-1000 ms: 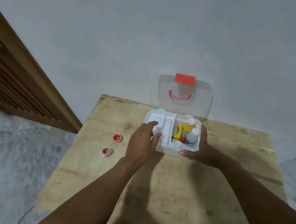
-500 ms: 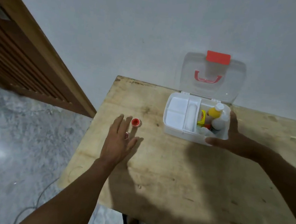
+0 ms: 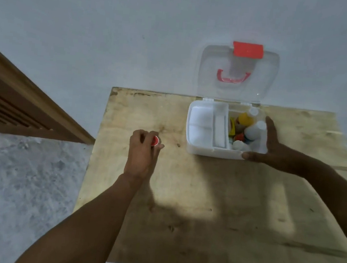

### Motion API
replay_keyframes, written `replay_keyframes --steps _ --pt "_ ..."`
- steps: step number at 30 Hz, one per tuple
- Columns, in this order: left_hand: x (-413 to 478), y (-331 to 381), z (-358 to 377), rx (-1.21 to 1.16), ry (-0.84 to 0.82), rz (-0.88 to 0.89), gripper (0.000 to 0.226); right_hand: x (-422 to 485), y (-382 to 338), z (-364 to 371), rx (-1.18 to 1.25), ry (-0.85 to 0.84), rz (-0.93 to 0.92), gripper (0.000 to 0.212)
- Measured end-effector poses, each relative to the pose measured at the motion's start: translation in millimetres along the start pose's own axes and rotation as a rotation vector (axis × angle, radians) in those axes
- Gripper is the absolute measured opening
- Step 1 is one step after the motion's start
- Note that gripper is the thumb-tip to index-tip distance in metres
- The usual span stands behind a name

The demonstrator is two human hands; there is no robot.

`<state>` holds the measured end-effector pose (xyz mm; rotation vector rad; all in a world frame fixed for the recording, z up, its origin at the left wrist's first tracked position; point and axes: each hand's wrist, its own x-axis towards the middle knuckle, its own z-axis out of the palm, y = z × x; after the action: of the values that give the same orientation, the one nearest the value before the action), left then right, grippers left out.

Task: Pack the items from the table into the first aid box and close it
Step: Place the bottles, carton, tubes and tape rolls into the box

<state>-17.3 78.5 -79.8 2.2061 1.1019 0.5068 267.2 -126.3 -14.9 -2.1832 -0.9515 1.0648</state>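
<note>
Left hand [image 3: 143, 149], flat half a second ago, now curls its fingers round a small round red-capped item [image 3: 154, 140], well left of the white plastic first aid box [image 3: 198, 149]. The second red item is not visible. Right hand [image 3: 272, 149] braces the box's right front corner with straight fingers. The clear lid [image 3: 236, 90] is open behind. Judgement: pickup made, packing unfinished.

Dim cool light, broad soft shadows across the wooden table [image 3: 243, 233], faint glint on the first aid box lid [image 3: 216, 72], mild blur, edges bowed.

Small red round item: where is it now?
Head view: the small red round item is pinched in the left hand, at the left part of the table, well left of the open first aid box.
</note>
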Motion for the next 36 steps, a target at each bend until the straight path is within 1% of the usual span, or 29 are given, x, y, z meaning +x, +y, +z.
replay_keyframes --steps 2,4,5,7,9,10,13,15,16,18,20,21,23,25,29,32,36 --pt "7.3 8.1 -4.9 -0.047 -0.001 0.000 0.025 -1.1 -2.0 0.3 -0.002 0.001 0.004 0.131" --pt "15.6 18.6 -7.8 -0.125 0.014 -0.056 0.029 -0.4 -0.6 -1.4 -0.020 -0.017 -0.008 0.125" --pt "18.1 27.0 -10.6 -0.127 0.031 -0.066 0.030 -0.4 0.7 -0.5 -0.020 -0.039 -0.016 0.122" --pt "21.0 44.9 -16.4 -0.071 0.084 0.038 0.037 -1.2 -0.7 -2.7 0.002 -0.071 -0.031 0.119" --pt "24.7 61.1 -17.9 -0.119 0.129 0.090 0.040 -4.4 -5.7 -2.8 0.005 -0.102 -0.054 0.100" --pt "26.6 73.4 -17.7 -0.145 0.140 0.098 0.039 -7.0 -8.7 -2.6 0.001 -0.101 -0.063 0.098" --pt "31.8 108.3 -15.1 -0.202 0.128 0.090 0.037 -12.4 -15.0 -0.3 -0.026 -0.062 -0.077 0.120" --pt "39.0 126.9 -9.1 -0.175 0.086 0.122 0.036 -9.7 -6.2 1.6 -0.051 -0.031 -0.091 0.139" --pt "43.4 134.2 -5.3 -0.143 0.064 0.116 0.037 -8.2 -2.4 -0.8 -0.048 -0.022 -0.084 0.144" --pt "49.5 145.9 1.1 -0.061 0.038 0.090 0.036 1.3 13.1 -0.9 -0.033 -0.057 -0.094 0.141" --pt "52.6 153.9 7.6 0.080 0.016 0.050 0.034 -0.9 6.0 -1.5 -0.026 -0.082 -0.135 0.129" --pt "54.3 156.3 10.0 0.148 0.001 0.027 0.030 -1.4 3.5 -1.9 -0.017 -0.072 -0.159 0.127" --pt "59.0 157.6 13.9 0.244 -0.030 -0.018 0.021 -0.5 2.6 -1.1 0.016 -0.049 -0.162 0.133" --pt "62.9 157.4 16.7 0.288 -0.043 -0.070 0.017 2.2 7.0 0.8 0.031 -0.037 -0.169 0.140" --pt "68.2 160.7 21.2 0.304 -0.059 -0.080 0.019 9.6 16.5 -1.5 0.024 -0.091 -0.136 0.147" --pt "69.5 163.0 21.0 0.285 -0.063 -0.057 0.019 11.7 13.8 -5.7 0.023 -0.106 -0.140 0.143" --pt "63.0 157.8 17.3 0.213 -0.040 -0.045 0.037 9.0 6.0 -5.7 -0.008 -0.110 -0.146 0.137"
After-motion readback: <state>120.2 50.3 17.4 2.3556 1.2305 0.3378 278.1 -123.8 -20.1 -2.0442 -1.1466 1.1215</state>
